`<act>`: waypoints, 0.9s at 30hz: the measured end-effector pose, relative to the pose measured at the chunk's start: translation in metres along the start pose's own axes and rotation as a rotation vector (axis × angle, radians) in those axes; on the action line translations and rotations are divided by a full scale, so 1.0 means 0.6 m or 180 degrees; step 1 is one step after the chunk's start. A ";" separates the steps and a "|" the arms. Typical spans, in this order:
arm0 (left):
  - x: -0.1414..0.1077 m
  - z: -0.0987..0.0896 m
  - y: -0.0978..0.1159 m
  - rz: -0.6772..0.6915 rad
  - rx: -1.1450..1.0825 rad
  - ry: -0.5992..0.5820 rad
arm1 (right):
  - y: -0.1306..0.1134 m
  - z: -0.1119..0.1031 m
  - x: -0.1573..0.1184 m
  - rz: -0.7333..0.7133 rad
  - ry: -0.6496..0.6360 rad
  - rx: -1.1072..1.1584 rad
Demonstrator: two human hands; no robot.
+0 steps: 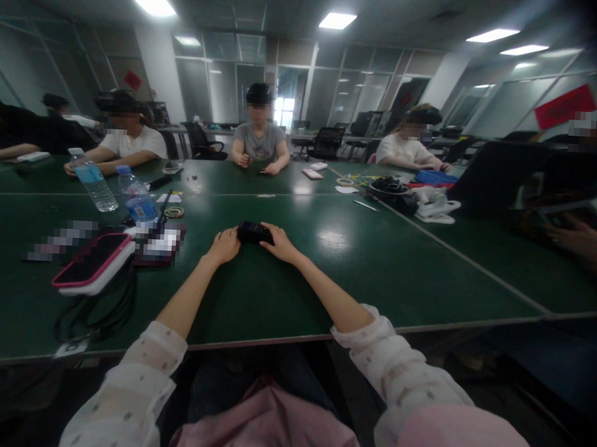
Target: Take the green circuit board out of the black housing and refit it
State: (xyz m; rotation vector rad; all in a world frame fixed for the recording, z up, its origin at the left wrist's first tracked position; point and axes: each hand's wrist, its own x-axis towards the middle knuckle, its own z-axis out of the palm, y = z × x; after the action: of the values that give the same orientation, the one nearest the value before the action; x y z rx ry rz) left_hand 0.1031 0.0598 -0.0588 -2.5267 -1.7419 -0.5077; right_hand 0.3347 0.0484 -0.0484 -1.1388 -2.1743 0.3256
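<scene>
A small black box-shaped device (255, 231) rests on or just over the green table (294, 297); its exact kind is too dim to make out. At its left end, my left hand (226, 245) grips it with curled fingers. My right hand (280, 244) is closed around the opposite end, thumb towards me. Both forearms reach forward across the table's near edge. To the left of my left hand lies a phone with a pink rim (96, 259) on a white object, with black cables (98, 306) beside it.
Two water bottles (93, 181) (137, 195) stand at the left, near a roll of tape (173, 212). At the right are a heap of black cables (388, 187), a blue tray (435, 178) and a white object (437, 207). Several people sit around the table.
</scene>
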 end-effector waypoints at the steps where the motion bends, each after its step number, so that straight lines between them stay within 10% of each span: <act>1: 0.000 0.000 0.000 -0.0001 -0.0006 0.0000 | 0.000 0.000 0.000 0.0001 0.0002 0.0009; 27: 0.000 0.005 -0.004 -0.0002 -0.0037 -0.0027 | -0.002 -0.003 0.001 0.0027 0.0049 0.0216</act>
State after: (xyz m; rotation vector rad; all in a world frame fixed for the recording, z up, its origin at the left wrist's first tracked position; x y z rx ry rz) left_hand 0.1018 0.0612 -0.0620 -2.5401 -1.7478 -0.5094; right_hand 0.3352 0.0480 -0.0462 -1.1098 -2.1294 0.3901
